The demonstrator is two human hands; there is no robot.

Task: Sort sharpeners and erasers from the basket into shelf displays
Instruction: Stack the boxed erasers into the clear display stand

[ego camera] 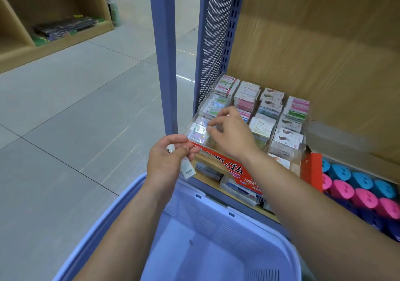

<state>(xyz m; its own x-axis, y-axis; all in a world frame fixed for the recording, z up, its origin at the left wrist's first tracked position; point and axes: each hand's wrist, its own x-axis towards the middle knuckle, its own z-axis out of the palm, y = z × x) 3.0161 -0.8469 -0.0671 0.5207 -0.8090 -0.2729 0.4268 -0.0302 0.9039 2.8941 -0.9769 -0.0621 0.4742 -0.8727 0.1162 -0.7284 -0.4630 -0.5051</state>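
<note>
Your left hand (168, 161) is curled, thumb and fingers pinching a small white wrapped eraser (187, 169). It holds the eraser just in front of the clear display (205, 101), above the far rim of the basket (111, 215).

Your right hand (232, 135) reaches over the display's front edge with its fingers bent down into the front-left compartment. The fingertips sit among the holographic erasers (198, 129) stacked there. I cannot tell whether that hand has hold of one or only touches them.

The display stands on the wooden shelf and is split into rows of small compartments. The left column holds the shiny holographic packs. The other columns hold sleeved erasers (259, 127) in white, pink and green, lying flat in short stacks. A red label (229, 170) with white lettering runs across the display's front.

To the right, just beside the display, an orange-red box (311, 168) is packed with round-topped sharpeners (363, 196) in rows of blue and pink. Below the shelf edge, clear plastic boxes (236, 188) hold more packets.

The lavender basket is nearest you, under both forearms.
</note>
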